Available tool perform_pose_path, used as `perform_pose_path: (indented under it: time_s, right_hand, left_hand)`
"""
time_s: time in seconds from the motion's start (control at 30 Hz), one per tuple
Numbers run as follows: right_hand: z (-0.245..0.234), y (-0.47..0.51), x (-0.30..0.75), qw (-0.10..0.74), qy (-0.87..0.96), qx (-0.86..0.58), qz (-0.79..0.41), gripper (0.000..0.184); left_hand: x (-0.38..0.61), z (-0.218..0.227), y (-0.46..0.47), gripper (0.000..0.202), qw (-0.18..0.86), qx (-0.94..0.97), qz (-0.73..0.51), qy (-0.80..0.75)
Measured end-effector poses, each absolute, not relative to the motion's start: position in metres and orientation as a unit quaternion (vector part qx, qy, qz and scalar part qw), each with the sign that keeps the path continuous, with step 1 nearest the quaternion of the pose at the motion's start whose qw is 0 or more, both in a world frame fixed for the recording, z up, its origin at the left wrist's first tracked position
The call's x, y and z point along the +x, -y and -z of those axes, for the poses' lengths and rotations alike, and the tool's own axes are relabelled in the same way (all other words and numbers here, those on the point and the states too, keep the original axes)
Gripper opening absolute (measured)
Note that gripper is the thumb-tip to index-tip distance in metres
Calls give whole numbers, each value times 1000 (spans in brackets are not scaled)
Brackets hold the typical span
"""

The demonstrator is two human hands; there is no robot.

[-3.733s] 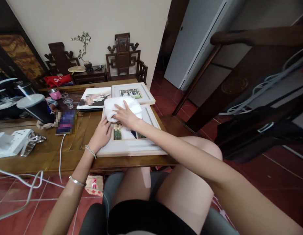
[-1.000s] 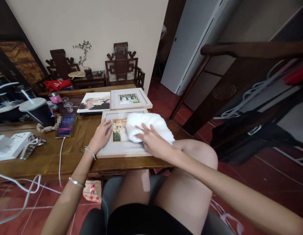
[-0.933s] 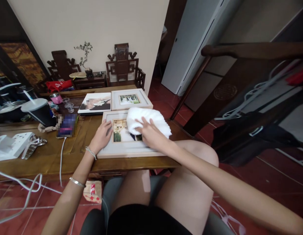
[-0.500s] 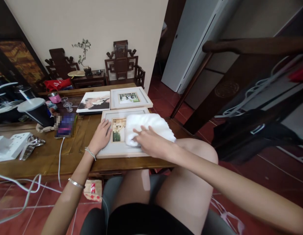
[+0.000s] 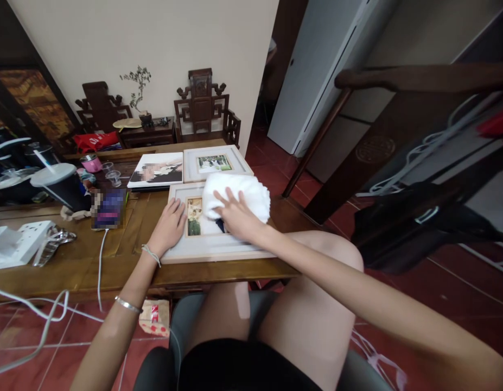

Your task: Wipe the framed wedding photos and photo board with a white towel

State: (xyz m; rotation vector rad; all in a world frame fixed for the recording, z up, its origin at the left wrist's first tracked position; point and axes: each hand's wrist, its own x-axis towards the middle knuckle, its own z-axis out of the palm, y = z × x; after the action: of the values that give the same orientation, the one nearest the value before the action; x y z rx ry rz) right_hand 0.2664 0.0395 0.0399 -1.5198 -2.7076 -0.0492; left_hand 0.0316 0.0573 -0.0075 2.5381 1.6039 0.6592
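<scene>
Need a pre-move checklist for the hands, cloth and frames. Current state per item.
1. Left hand resting on the near frame's left side: ok.
2. Right hand on the white cloth: ok, fingers spread on top.
3. Photo in the near frame fully visible: not ok, cloth and right hand cover its right part.
4. Cloth not touching the far frame: cannot tell, they overlap in this view.
5. Dark cup with straw apart from the near frame: ok, off to the left.
</scene>
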Motion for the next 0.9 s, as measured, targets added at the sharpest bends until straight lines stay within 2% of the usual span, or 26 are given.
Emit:
perform_pose_path:
  time_s: [0.13, 0.23, 0.4, 0.57, 0.77, 0.9]
  right_hand:
    - [-41, -78, 257, 8, 875, -482, 46, 63]
    - [-46, -65, 249, -20, 882, -470, 23, 62]
    - [-73, 0, 256, -64, 901, -422, -77, 62]
    - [-104, 48, 264, -75, 907, -368, -192, 47]
    - [-64, 21, 253, -12, 911, -398, -112, 67]
    - [-44, -38, 243, -2, 894, -448, -7, 66]
  left_hand:
    - [31, 8, -57, 47, 41, 821, -228, -522]
    - [31, 9, -57, 48, 42, 818, -228, -526]
    - [33, 9, -56, 48, 40, 819, -227, -526]
    - [33, 8, -56, 47, 46, 820, -232, -522]
    - [31, 9, -56, 48, 47, 822, -232, -517]
    - [33, 9, -55, 50, 58, 815, -251, -519]
